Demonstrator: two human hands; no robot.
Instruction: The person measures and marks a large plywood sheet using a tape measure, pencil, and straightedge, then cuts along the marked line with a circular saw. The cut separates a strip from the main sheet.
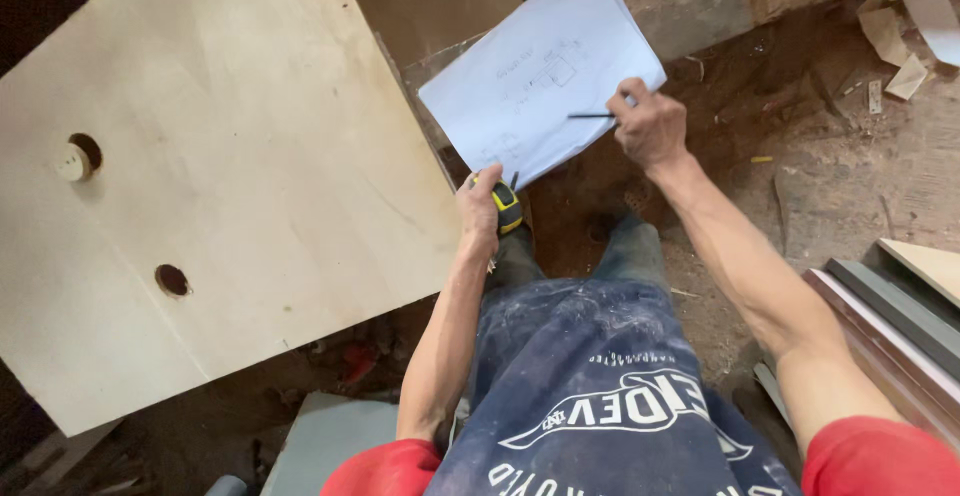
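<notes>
My left hand (pixel 481 206) grips a yellow and black tape measure (pixel 506 204) and pinches the lower corner of a white sheet of paper (pixel 540 66) with pencil sketches on it. My right hand (pixel 650 126) holds the sheet's right edge together with a thin dark pencil (pixel 590 115) that points left across the page. The sheet hangs in front of me, above the edge of a large pale plywood board (pixel 220 176).
The plywood board has two round holes (pixel 172 279) near its left side, one with a cut disc (pixel 72 163) beside it. Stacked board strips (pixel 890 326) lie at the right. Dirt floor with paper scraps (pixel 905 26) lies beyond. A grey slab (pixel 320 436) sits by my left leg.
</notes>
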